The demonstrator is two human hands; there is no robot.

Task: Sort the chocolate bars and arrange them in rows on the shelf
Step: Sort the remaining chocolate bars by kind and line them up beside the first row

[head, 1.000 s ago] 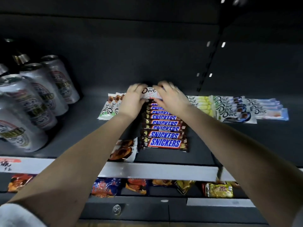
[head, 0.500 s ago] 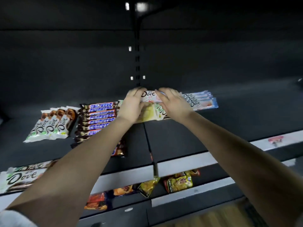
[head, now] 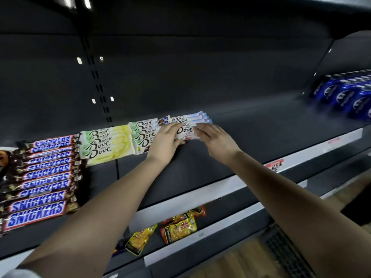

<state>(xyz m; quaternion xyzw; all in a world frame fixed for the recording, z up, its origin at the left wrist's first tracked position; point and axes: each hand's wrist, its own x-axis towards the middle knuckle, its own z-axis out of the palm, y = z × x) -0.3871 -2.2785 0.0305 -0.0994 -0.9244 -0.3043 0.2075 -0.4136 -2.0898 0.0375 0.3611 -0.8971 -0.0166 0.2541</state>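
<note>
Head view showed both hands reaching to the back of the dark shelf. The left hand gripped the left end of a white-and-pink Dove bar, its fingers curled over the wrapper's top edge. The right hand held nothing; its fingers were nearly straight, with the tips touching the bar's right end. The bar lay lengthwise at the front of the row of blue Dove bars, against the nearest one. Whether it rested flat on the shelf could not be told.

Just left of it sat a row of green Dove bars, partly covered by the left hand. Next came a row of yellow Dove bars. A long row of Snickers bars ran towards the shelf front at far left.

Blue cans stood well apart at far right. Yellow snack packets lay on the lower shelf
</note>
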